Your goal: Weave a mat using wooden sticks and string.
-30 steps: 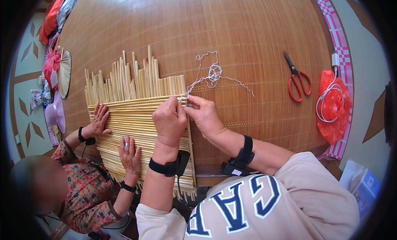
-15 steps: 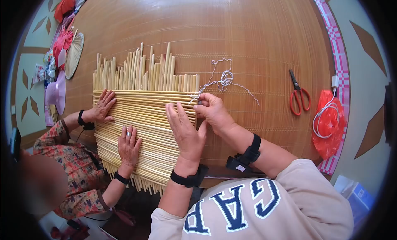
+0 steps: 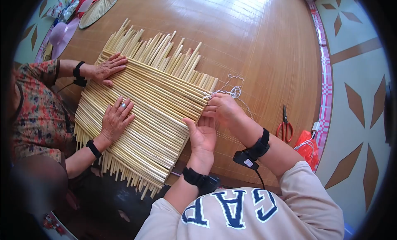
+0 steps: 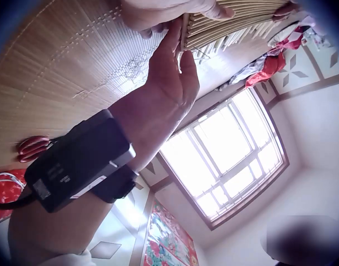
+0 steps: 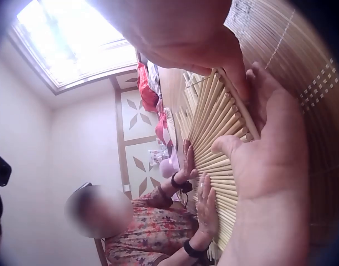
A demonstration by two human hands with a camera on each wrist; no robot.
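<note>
A stalk mat (image 3: 136, 103), made of pale straight rods in crossed layers, lies on a brown bamboo-surfaced table. My left hand (image 3: 202, 136), palm up, holds its right side edge, thumb over the rods and fingers at the side; the right wrist view shows this hand (image 5: 269, 144) closely. My right hand (image 3: 225, 109) grips the far right corner, near white string (image 3: 207, 95) tied there. In the left wrist view, finger and thumb of my right hand (image 4: 172, 72) close round that corner. Loose string (image 3: 235, 92) lies tangled just beyond it.
Another person's two hands (image 3: 109, 69) rest flat on the mat's left part. Red-handled scissors (image 3: 284, 130) and a red plastic bag (image 3: 306, 147) lie to the right. A fan (image 3: 97, 12) and a pink hat (image 3: 64, 37) sit at the far left.
My left hand has left the string at the corner, passed flat over the rods and turned palm up at the side edge. My right hand stays by the corner. The head view has turned.
</note>
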